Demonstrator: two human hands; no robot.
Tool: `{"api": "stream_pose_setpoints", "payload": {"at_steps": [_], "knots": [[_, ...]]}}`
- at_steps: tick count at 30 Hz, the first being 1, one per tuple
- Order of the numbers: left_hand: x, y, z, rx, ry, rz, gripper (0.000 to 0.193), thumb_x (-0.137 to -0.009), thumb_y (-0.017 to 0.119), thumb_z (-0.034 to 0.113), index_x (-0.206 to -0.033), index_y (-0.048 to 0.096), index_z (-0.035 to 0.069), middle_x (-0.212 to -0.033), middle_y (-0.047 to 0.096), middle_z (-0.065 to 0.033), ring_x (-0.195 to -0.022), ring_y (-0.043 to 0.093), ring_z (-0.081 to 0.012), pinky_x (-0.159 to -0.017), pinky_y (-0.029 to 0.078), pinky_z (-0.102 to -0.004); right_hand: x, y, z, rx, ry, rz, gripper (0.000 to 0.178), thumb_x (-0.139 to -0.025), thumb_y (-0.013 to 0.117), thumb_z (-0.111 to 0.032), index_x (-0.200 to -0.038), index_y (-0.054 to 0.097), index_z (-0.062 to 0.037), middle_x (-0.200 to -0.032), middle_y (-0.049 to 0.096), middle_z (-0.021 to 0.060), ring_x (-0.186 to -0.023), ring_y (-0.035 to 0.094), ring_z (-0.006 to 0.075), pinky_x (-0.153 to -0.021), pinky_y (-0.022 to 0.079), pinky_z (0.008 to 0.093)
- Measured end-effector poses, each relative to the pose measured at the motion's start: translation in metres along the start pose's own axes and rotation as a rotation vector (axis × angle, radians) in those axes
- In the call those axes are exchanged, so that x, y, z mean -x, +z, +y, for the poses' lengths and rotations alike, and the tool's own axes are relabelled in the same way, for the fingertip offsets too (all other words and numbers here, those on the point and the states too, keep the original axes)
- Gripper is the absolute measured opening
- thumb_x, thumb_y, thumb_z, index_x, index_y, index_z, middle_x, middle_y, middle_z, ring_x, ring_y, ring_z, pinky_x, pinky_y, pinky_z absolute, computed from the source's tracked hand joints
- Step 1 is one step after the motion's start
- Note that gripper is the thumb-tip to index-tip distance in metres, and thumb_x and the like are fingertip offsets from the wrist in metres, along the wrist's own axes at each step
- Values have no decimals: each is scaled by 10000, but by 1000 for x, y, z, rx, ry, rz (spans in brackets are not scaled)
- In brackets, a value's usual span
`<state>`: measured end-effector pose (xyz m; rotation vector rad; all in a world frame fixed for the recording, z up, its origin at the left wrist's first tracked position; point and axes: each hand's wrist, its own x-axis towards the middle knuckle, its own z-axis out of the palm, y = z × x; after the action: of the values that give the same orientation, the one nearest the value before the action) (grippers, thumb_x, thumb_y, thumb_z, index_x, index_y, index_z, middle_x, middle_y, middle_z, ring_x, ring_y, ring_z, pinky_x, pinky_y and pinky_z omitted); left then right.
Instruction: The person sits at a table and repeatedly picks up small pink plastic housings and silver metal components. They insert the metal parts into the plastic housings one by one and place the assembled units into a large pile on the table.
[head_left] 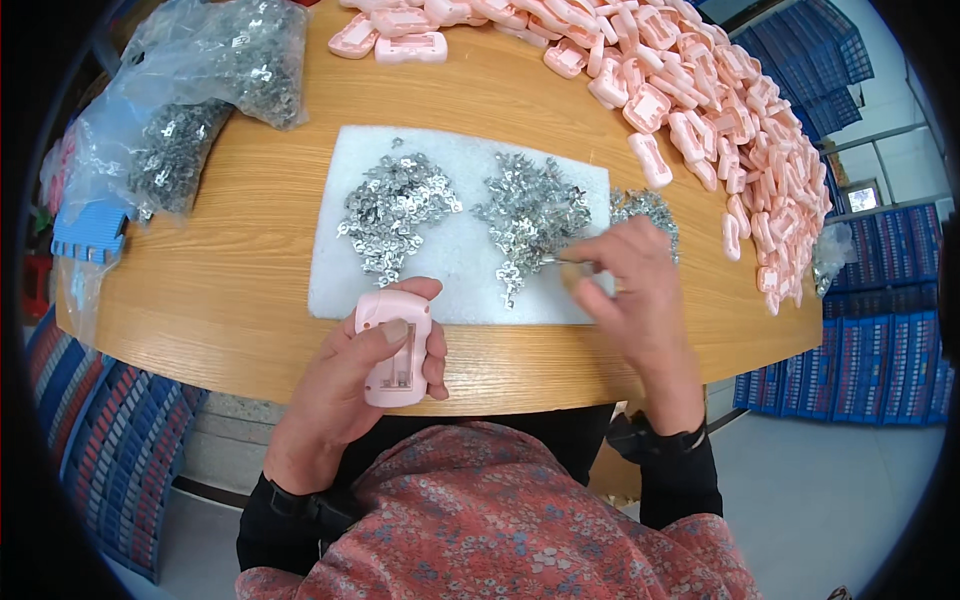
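Note:
My left hand [355,365] holds a pink plastic housing [403,385] near the table's front edge. The thumb lies over its recessed battery compartment, where metal contacts show at the lower end. Over the right part of a white foam sheet [465,285], my right hand [635,285] pinches a thin metal-tipped tool [552,261], mostly hidden by the fingers. Its tip is at the right edge of a heap of small silvery metal contacts [530,205]. Another heap of metal contacts [395,210] lies on the foam's left half.
A big pile of pink housings [690,95] covers the table's far right side. More metal parts [650,208] lie just right of the foam. Clear bags of metal parts [265,75] and a blue plastic piece [90,232] are at left. Blue trays [850,365] stand beyond the table's right edge.

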<state>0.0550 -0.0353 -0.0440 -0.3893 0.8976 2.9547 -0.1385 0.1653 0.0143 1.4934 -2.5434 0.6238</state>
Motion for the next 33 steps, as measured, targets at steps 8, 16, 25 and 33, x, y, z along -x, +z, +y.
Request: {"api": "stream_pose_setpoints", "payload": {"at_steps": [8, 16, 25, 33], "knots": [[-4, 2, -1, -17, 14, -3, 519, -967, 573, 262, -1409, 449, 22, -967, 640, -142, -826, 654, -212, -719, 583, -392, 36, -21, 44, 156, 238, 124, 196, -744, 756, -98, -932, 701, -113, -766, 606, 30, -817, 556, 237, -785, 401, 390], [-4, -1, -2, 5, 11, -10, 518, -972, 561, 231, -1422, 425, 12, -972, 641, -144, -843, 655, -206, -743, 582, -391, 16, 23, -15, -13, -34, -12, 194, -729, 756, -81, -909, 691, -116, -872, 626, 18, -878, 571, 225, -790, 403, 371], [-3, -1, -3, 10, 21, -26, 513, -974, 563, 224, -1420, 427, 10, -979, 645, -147, -838, 658, -207, -741, 581, -387, 21, 13, -3, -63, -30, -102, 234, -691, 749, -105, -909, 675, -144, -892, 604, -2, -928, 551, 224, -841, 377, 384], [-6, -2, -5, -57, 33, 9, 537, -945, 596, 301, -1393, 469, 35, -962, 639, -170, -793, 667, -244, -695, 586, -407, 18, 20, -10, -18, 54, -32, 170, -727, 751, -133, -883, 685, -125, -840, 609, 15, -886, 557, 227, -811, 369, 383]]}}
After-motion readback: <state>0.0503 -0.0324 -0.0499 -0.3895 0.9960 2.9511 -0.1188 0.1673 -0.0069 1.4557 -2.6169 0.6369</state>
